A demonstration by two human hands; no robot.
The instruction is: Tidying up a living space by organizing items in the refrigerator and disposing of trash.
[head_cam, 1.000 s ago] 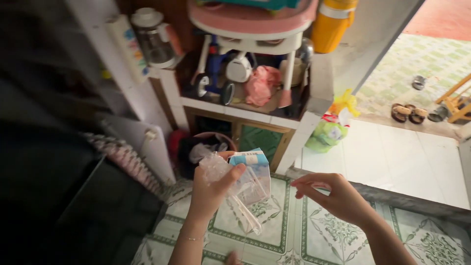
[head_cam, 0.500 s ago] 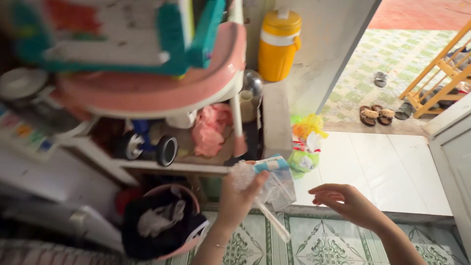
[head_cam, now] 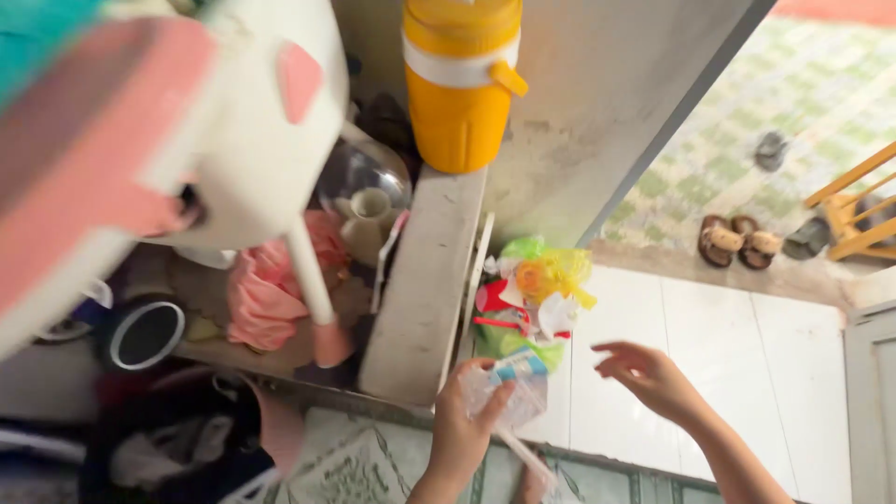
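A grey concrete ledge (head_cam: 425, 280) runs down the middle of the view, with a yellow drinks cooler (head_cam: 457, 79) standing on its far end. Against its near right side sits a bundle of green and yellow plastic bags (head_cam: 534, 294) on the white tiled floor (head_cam: 737, 364). Just below the bundle, the left hand (head_cam: 462, 429) is closed around a crumpled clear plastic bag (head_cam: 495, 397) containing a small white-and-blue carton. The right hand (head_cam: 649, 373) is empty, fingers loosely spread, near the bag but apart from it. Judgement: the bag appears light, soft and slick, and the carton crushable; a grip gathering the film around the carton seems safest.
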